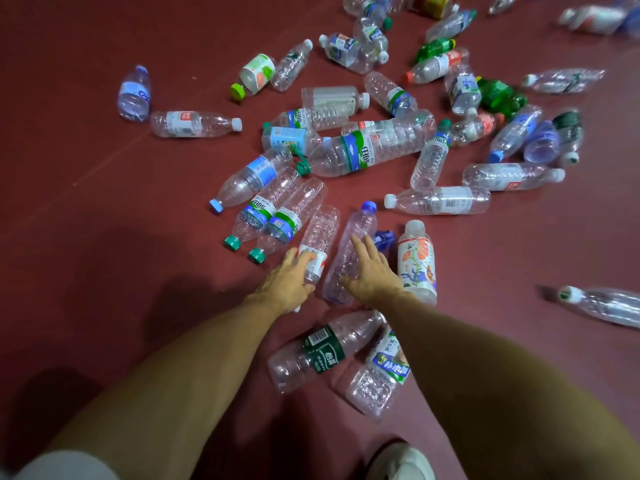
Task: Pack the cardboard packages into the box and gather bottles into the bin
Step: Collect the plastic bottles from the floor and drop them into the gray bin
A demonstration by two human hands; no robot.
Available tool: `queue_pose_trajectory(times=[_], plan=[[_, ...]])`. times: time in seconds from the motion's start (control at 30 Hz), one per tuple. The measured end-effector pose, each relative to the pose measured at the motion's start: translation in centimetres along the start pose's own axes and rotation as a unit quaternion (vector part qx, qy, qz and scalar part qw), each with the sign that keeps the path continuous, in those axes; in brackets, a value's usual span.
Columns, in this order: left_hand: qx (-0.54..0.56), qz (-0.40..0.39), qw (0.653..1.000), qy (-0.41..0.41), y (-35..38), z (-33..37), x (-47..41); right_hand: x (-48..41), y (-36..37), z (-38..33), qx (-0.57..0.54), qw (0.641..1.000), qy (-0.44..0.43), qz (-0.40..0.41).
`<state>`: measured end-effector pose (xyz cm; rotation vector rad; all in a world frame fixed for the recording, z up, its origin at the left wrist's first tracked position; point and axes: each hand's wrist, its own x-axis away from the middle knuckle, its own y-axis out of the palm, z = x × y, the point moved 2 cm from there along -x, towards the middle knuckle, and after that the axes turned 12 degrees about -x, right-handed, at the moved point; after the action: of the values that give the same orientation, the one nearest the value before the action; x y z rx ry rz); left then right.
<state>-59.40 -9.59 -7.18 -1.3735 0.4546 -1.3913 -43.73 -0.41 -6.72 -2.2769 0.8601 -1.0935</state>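
Note:
Many empty plastic bottles lie scattered on a dark red floor [104,168]. My left hand [289,278] grips the lower end of a clear bottle with a red-and-white label [322,230]. My right hand [369,270] lies with straight fingers on a clear bottle with a blue cap [356,233]. A white bottle with a flower print [417,261] lies just right of my right hand. A dark-green-labelled bottle [322,348] and a blue-labelled one [384,368] lie between my forearms. No bin, box or cardboard package is in view.
A big clear bottle with a green-blue label [370,143] lies mid-pile. Lone bottles lie at the left [194,123] and right [606,304]. Green bottles [498,93] sit far right. My shoe [401,460] shows at the bottom edge.

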Motion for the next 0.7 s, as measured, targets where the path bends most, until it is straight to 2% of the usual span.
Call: queue_pose_trajectory(times=[0.1,0.23,0.4,0.53,0.7], plan=[[-0.007,0.008,1.0,-0.015,0.0,0.2,0.4,-0.1,-0.1,-0.2,0.005,1.0,0.001,-0.024],[-0.038,-0.031,0.998,-0.025,-0.2,-0.3,1.3,0.1,0.3,-0.6,0.003,0.999,0.0,-0.036],[-0.1,-0.067,0.992,-0.036,-0.4,-1.4,1.3,0.4,0.5,-0.9,0.023,0.999,-0.005,0.033],[-0.071,-0.024,0.996,-0.053,-0.4,-1.5,0.9,0.5,0.9,-0.5,0.019,0.998,0.004,0.051],[-0.029,-0.025,0.999,-0.039,0.1,-2.0,1.1,0.0,1.3,-0.6,-0.004,1.0,0.016,-0.006]])
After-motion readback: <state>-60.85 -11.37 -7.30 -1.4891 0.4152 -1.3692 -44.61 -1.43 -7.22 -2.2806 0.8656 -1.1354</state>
